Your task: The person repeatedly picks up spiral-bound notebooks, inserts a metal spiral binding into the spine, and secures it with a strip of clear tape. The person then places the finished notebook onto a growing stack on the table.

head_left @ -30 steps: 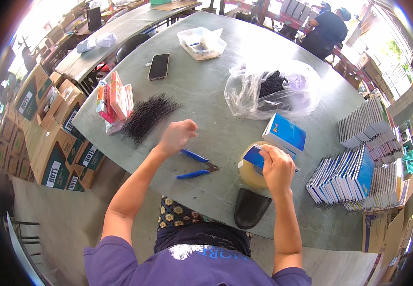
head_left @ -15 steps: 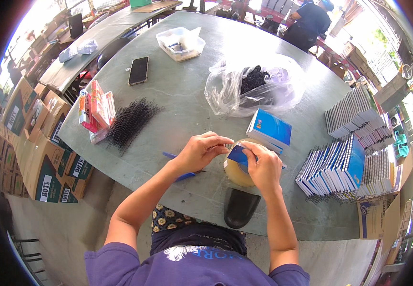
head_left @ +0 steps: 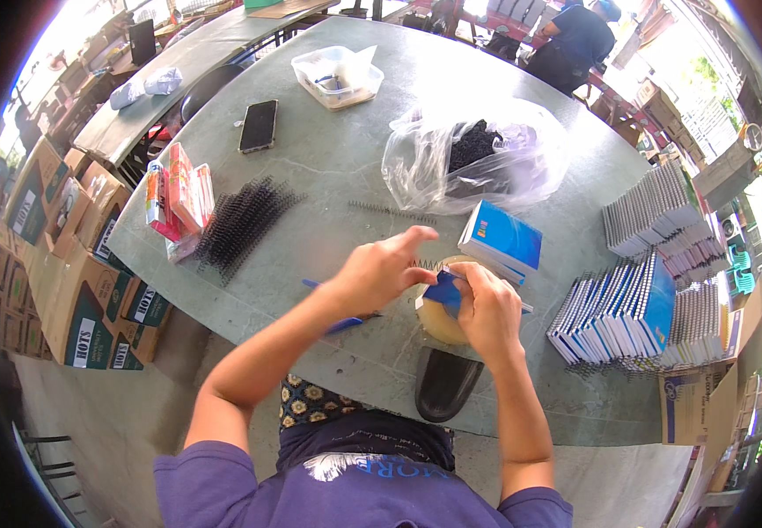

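In my right hand a small blue-covered notebook is pinched between thumb and fingers, over a yellowish round roll. A black spiral coil shows at the notebook's far edge. My left hand is beside it, index finger stretched out and thumb apart from it, the thumb tip close to the notebook's left corner. Beyond the left hand runs a long thin coil; whether it joins the notebook I cannot tell. Under my left wrist lies a blue-handled tool, partly hidden.
Blue notebooks lie beyond my right hand; stacks of spiral-bound ones stand right. Loose black coils, red-and-white packs, a phone, a plastic tub and a clear bag are around. A black rounded object sits near the edge.
My left fingers have spread from a pinch at the notebook's corner, the index finger lifting away. The long thin coil beyond the hand has come into sight. My right hand keeps its hold.
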Motion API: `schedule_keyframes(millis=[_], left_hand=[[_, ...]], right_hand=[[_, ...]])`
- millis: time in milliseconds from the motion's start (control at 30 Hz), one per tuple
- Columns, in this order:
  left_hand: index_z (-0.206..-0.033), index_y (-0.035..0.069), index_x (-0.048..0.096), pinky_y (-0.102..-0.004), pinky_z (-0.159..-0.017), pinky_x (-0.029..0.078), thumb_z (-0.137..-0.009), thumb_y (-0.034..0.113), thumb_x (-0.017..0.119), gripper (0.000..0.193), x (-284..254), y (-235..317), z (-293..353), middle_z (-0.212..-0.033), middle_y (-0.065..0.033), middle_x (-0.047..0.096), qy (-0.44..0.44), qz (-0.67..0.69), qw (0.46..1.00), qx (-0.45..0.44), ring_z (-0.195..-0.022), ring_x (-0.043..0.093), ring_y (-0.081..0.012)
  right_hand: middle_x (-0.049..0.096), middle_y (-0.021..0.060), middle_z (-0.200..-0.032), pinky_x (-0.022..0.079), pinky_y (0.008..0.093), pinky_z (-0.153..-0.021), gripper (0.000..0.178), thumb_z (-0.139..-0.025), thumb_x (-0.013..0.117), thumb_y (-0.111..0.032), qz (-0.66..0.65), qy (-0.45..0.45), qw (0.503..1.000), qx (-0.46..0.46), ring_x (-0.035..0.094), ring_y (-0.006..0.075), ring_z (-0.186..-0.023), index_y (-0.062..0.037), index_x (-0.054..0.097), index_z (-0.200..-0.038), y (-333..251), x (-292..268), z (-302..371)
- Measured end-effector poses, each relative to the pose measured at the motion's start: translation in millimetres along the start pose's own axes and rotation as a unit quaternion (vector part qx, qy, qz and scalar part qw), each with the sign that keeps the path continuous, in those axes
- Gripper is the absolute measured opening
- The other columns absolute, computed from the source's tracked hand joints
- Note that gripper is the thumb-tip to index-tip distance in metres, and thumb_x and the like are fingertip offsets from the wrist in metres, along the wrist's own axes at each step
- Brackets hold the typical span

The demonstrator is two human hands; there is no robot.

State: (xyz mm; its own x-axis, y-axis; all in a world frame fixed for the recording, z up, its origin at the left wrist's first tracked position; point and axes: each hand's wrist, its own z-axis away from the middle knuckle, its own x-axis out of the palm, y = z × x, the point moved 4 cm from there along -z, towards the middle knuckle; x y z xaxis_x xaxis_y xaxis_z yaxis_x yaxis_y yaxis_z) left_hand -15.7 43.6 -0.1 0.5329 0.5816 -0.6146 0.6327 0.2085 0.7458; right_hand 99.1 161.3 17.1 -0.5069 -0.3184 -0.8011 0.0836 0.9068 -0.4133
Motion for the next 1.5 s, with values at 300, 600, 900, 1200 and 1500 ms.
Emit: schedule_keyframes(millis=[300, 600, 900, 1200, 1500], left_hand=[[-0.090, 0.008, 0.064, -0.0373, -0.064, 0.048, -0.086, 0.027, 0.062, 0.019, -10.7, -11.9, 1.5, -0.079, -0.0111, 0.062, -0.093, -0.067, 0.993, -0.020, -0.073, 0.061, -0.0281], [-0.087, 0.008, 0.055, -0.0420, -0.065, 0.046, -0.080, 0.027, 0.068, 0.024, 2.0, 39.8, 14.1, -0.081, -0.0100, 0.053, 0.186, -0.246, 0.924, 0.226, -0.074, 0.055, -0.0292], [-0.109, 0.008, 0.057, -0.0422, -0.084, 0.044, -0.068, 0.016, 0.078, 0.047, 31.4, 47.1, 75.2, -0.086, -0.0131, 0.054, -0.005, -0.002, 0.998, 0.058, -0.090, 0.054, -0.0339], [-0.114, 0.013, 0.062, -0.0352, -0.067, 0.052, -0.077, 0.001, 0.064, 0.040, -33.1, 77.3, 37.0, -0.091, -0.0129, 0.062, 0.192, -0.085, 0.950, 0.232, -0.077, 0.062, -0.0285], [-0.108, 0.013, 0.066, -0.0345, -0.068, 0.054, -0.076, 0.004, 0.068, 0.034, -35.6, 63.5, 30.7, -0.090, -0.0125, 0.065, 0.244, -0.068, 0.953, 0.169, -0.078, 0.064, -0.0277]], right_hand=[[0.065, 0.0083, -0.087, 0.045, 0.0387, -0.068, 0.015, -0.084, 0.061, -0.018, -0.035, 0.056, 0.998, -0.004, 0.063, 0.0260, -0.077, -0.0074, 0.060, -0.094, 2.4, 6.8, -2.5], [0.058, 0.0099, -0.090, 0.047, 0.0373, -0.071, 0.018, -0.076, 0.063, -0.001, -0.144, 0.006, 0.990, 0.006, 0.059, 0.0313, -0.078, -0.0055, 0.057, -0.092, 8.1, 2.6, -4.2], [0.069, 0.0099, -0.087, 0.052, 0.0264, -0.073, 0.022, -0.073, 0.071, 0.003, -0.290, -0.063, 0.939, 0.173, 0.065, 0.0173, -0.079, 0.0005, 0.066, -0.094, 66.3, -24.4, 21.6], [0.069, 0.0085, -0.092, 0.048, 0.0239, -0.079, 0.019, -0.078, 0.068, 0.003, -0.530, 0.029, 0.817, 0.225, 0.062, 0.0119, -0.084, 0.0021, 0.068, -0.098, 87.0, -2.4, 54.2], [0.068, 0.0090, -0.093, 0.048, 0.0241, -0.079, 0.017, -0.080, 0.066, 0.003, -0.528, 0.044, 0.826, 0.194, 0.061, 0.0129, -0.086, 0.0030, 0.067, -0.097, 80.1, 0.5, 55.9]])
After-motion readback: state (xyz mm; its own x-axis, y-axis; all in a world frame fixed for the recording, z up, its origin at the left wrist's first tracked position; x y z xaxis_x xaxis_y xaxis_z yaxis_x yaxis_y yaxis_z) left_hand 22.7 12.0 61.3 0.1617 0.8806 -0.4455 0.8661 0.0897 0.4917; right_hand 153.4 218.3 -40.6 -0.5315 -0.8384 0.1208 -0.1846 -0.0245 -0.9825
